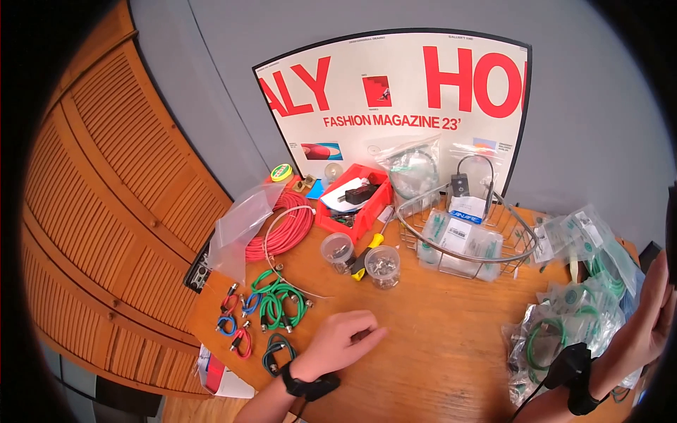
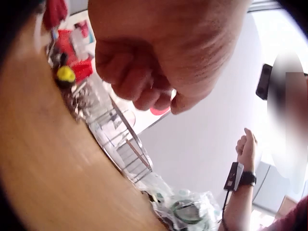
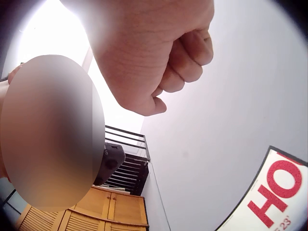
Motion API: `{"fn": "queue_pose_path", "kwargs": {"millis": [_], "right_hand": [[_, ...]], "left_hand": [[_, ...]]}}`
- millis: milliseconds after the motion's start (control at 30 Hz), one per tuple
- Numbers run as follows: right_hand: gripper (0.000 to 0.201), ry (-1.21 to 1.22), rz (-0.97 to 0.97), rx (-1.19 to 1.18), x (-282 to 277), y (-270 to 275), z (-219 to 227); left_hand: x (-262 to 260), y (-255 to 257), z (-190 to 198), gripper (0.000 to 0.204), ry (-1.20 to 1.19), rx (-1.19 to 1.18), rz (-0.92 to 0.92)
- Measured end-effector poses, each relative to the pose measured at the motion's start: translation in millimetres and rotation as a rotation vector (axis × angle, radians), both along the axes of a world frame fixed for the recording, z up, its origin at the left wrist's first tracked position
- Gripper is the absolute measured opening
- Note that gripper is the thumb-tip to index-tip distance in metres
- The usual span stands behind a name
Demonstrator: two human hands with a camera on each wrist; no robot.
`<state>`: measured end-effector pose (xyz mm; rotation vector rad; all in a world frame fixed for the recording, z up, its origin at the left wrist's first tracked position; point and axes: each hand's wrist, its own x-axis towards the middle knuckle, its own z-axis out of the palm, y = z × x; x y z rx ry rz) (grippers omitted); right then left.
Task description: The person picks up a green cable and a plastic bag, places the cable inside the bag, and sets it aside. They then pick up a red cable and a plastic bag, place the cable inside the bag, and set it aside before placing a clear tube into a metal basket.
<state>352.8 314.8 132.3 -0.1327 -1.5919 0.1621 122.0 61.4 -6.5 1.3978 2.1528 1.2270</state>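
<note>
My left hand [image 1: 342, 342] hovers over the front of the wooden table [image 1: 430, 352], its fingers loosely curled around nothing. Coiled green cables [image 1: 282, 307] lie closest to it, on its left. In the left wrist view those fingers [image 2: 132, 79] bend in toward the palm. My right hand [image 1: 652, 310] is raised at the right edge of the head view, partly cut off by it. Below it are clear bags with green cables [image 1: 564, 338]. The right wrist view shows its bent fingers [image 3: 185, 62] against the wall, holding nothing.
Small red and blue cables [image 1: 236, 317] lie at the left, a red coil [image 1: 285, 229] behind them. Two clear cups [image 1: 383, 268] of small parts, a yellow-black screwdriver [image 1: 368, 257], a red bin [image 1: 377, 204] and a wire basket [image 1: 522, 247] stand farther back, before a poster [image 1: 402, 84].
</note>
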Motion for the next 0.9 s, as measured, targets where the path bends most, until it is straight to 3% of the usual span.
{"fn": "queue_pose_path", "kwargs": {"millis": [100,267,367,433,600,667,767,800,900], "right_hand": [[0.052,0.01,0.042,0.008,2,4,0],[0.052,0.041,0.098,-0.062,0,9,-2],[0.052,0.05,0.318,-0.009,-9,5,5],[0.052,0.062,0.336,0.007,-17,-8,11],[0.047,0.137,0.177,-0.127,-17,-14,6],[0.045,0.165,0.11,-0.181,-17,-15,3],[0.042,0.201,0.015,-0.27,-15,-16,-1],[0.041,0.212,-0.013,-0.3,-15,-17,-2],[0.038,0.248,-0.081,-0.39,-11,-20,-4]], "left_hand": [[-8,-30,24,0.024,0.506,-0.13,-0.074],[7,-103,45,0.06,0.634,-0.556,0.242],[27,-121,41,0.072,0.46,-0.772,0.316],[22,-134,20,0.072,0.488,-0.719,0.313],[20,-119,18,0.067,0.5,-0.7,0.317],[25,-107,24,0.064,0.524,-0.658,0.253],[41,-83,35,0.067,0.273,-0.551,0.116],[44,-71,35,0.067,0.274,-0.55,0.111],[51,-33,27,0.073,0.312,-0.384,-0.132]]}}
